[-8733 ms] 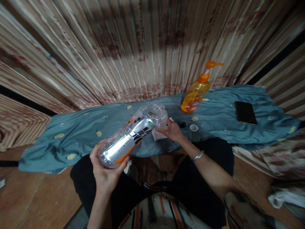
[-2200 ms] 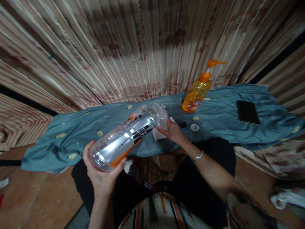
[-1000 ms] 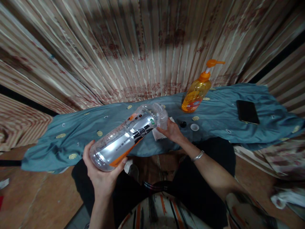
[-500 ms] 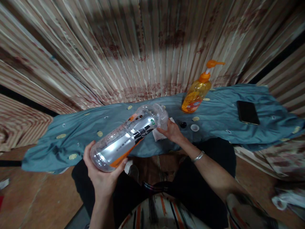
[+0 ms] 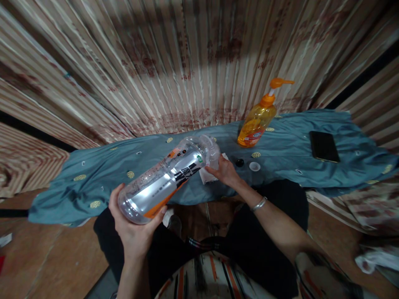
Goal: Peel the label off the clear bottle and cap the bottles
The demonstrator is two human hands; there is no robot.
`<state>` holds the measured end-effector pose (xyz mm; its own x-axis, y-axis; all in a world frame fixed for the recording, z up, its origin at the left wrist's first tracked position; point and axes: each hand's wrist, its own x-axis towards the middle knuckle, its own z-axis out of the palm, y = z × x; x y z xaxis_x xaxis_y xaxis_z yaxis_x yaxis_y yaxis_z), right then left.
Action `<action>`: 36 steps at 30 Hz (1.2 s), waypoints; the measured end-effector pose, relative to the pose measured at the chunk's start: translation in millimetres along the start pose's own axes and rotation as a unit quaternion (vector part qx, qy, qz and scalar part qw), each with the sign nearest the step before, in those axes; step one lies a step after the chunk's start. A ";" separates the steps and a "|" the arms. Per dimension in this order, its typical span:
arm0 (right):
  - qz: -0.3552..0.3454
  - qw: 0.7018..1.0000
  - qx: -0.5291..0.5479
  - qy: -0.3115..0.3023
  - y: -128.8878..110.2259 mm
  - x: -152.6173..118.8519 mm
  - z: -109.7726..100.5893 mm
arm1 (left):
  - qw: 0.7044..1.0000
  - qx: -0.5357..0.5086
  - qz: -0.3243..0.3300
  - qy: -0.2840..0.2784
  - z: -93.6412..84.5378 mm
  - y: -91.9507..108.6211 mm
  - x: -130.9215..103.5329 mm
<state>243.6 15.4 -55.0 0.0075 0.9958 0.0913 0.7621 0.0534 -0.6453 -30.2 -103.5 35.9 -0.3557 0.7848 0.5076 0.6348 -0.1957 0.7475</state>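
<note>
A large clear plastic bottle point(image 5: 162, 180) with a silver and orange label lies tilted in the air, its base lower left and its neck end upper right. My left hand point(image 5: 135, 228) wraps round its base. At the neck end, my right hand point(image 5: 224, 170) grips a small clear plastic container point(image 5: 212, 150), which meets the bottle's mouth. I cannot tell whether the bottle's mouth sits inside it. Partly hidden behind my right hand, a white folded tissue point(image 5: 207, 176) lies on the cloth. A small black cap point(image 5: 240, 162) and a white round lid point(image 5: 254, 166) lie just right of that hand.
Blue-green patterned cloth point(image 5: 109, 174) covers the narrow surface before me. An orange pump bottle point(image 5: 256, 124) stands at the back, right of centre. Farther right lies a black phone point(image 5: 324, 146). A pleated curtain point(image 5: 174, 62) hangs behind the surface. My knees are beneath its front edge.
</note>
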 end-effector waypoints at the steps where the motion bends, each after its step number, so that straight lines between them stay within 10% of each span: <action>1: 0.003 1.000 -0.001 0.000 -0.1 0.0 0.0 | 1.000 0.002 0.002 0.001 -0.3 -0.4 0.0; 36: -0.032 0.998 0.059 -0.016 -2.2 -5.1 -13.8 | 1.000 0.006 0.014 -0.027 -3.5 -19.9 -0.9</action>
<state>250.8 9.1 -43.6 -0.0602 0.9918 0.1124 0.6793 0.1232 -0.7235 -44.9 -102.4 22.1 -0.3005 0.8091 0.5051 0.6519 -0.2123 0.7280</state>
